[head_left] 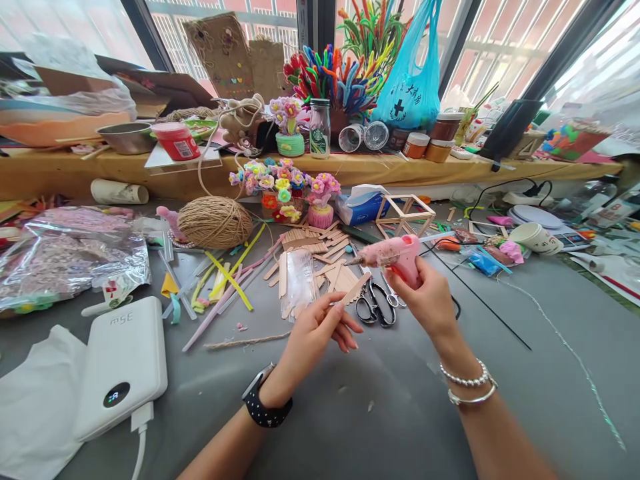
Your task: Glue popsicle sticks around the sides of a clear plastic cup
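My right hand (429, 300) grips a pink hot glue gun (393, 255) with its nozzle pointing left. My left hand (317, 333) pinches a flat wooden craft stick (356, 288) that slants up towards the nozzle; the stick's tip is just below it. Behind the stick lies a loose pile of wooden craft sticks (320, 257), and black-handled scissors (375, 305) lie on the grey table (400, 413) between my hands. A black watch sits on my left wrist, silver bracelets on my right.
A white power bank (123, 363) with a cable lies front left, next to a ball of twine (215, 222), coloured pipe cleaners (227, 280) and a foil bag (65, 257). A wooden stick cube (405, 215), small pipe-cleaner flower pots (295, 190) and a cluttered shelf stand behind.
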`<action>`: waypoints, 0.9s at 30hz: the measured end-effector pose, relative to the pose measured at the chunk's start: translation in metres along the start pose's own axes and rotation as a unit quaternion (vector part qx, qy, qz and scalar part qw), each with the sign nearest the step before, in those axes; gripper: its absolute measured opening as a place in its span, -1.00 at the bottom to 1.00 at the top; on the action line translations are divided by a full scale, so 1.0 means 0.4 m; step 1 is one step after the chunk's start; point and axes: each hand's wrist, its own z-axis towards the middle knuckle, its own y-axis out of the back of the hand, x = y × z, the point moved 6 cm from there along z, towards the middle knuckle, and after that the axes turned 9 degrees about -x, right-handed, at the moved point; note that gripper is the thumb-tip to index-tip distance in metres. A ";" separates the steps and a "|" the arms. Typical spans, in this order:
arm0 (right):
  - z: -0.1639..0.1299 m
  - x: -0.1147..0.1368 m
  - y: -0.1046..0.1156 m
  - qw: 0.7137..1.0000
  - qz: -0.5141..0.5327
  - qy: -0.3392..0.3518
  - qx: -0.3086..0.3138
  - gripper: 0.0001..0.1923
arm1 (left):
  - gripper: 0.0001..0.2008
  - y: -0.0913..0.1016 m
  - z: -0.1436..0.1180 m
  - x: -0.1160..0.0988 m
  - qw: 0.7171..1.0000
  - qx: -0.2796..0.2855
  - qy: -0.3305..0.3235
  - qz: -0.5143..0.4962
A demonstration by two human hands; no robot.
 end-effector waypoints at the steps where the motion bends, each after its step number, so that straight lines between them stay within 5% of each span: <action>1: 0.003 0.008 0.017 0.997 -0.041 0.040 -0.044 -0.68 | -0.66 0.004 -0.002 -0.007 1.000 -0.015 -0.013 -0.007; 9: -0.004 0.045 0.063 0.957 -0.160 0.178 -0.166 -0.81 | -0.67 0.026 -0.014 -0.035 0.994 -0.085 -0.061 -0.019; 27: -0.020 0.061 0.039 0.931 -0.200 0.266 -0.151 -0.80 | -0.70 0.031 -0.019 -0.040 0.992 -0.101 -0.071 -0.021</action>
